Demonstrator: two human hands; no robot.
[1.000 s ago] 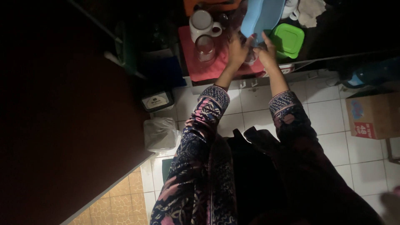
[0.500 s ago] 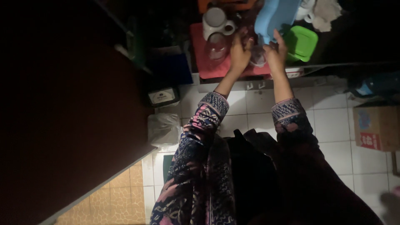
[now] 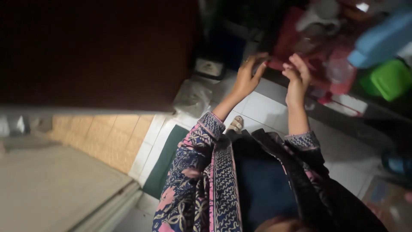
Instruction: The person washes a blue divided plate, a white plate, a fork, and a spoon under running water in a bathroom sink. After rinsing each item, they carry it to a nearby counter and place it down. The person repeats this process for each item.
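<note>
Both hands are raised close together over the table's near edge (image 3: 343, 107): the left hand (image 3: 249, 77) with fingers loosely curled, the right hand (image 3: 297, 77) likewise. Whether something small is pinched between them cannot be told through the blur. Just beyond them a red mat (image 3: 292, 43) is seen, then a blue container (image 3: 382, 41) and a green lid (image 3: 391, 79). A white bag (image 3: 193, 99) lies on the floor below.

Red mat (image 3: 296, 45): flat on the low shelf, its near edge at the shelf's front edge, blurred. Left hand (image 3: 248, 77) and right hand (image 3: 297, 77) raised just before that edge, fingers loosely curled, palms facing each other.
</note>
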